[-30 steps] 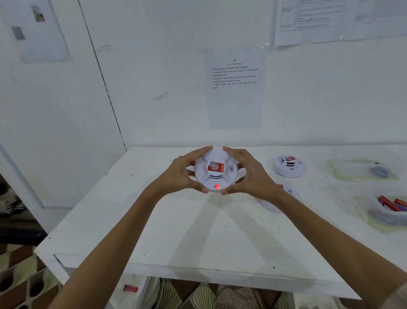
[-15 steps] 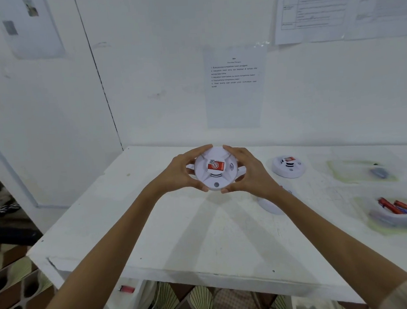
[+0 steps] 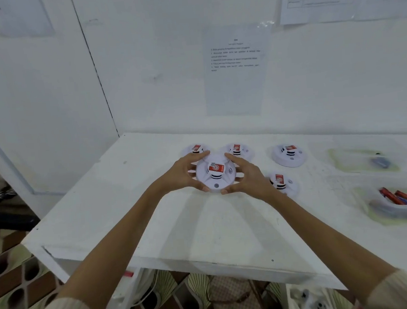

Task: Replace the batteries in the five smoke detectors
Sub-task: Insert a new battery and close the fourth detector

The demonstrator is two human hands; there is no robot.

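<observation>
White table (image 3: 153, 207), set in a white-walled corner; printed sheet (image 3: 236, 71) is taped up at 12 o'clock. At mid-table one smoke detector (image 3: 216, 176) is clasped round its rim by left hand (image 3: 182, 174) and right hand (image 3: 247, 177); battery tray (image 3: 382, 211) is kept at 4 o'clock.

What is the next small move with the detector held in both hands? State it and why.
Probably set the held detector down on the bare table: the left hand and right hand grip it face up, seemingly closed, near four other detectors lying face up.
</observation>
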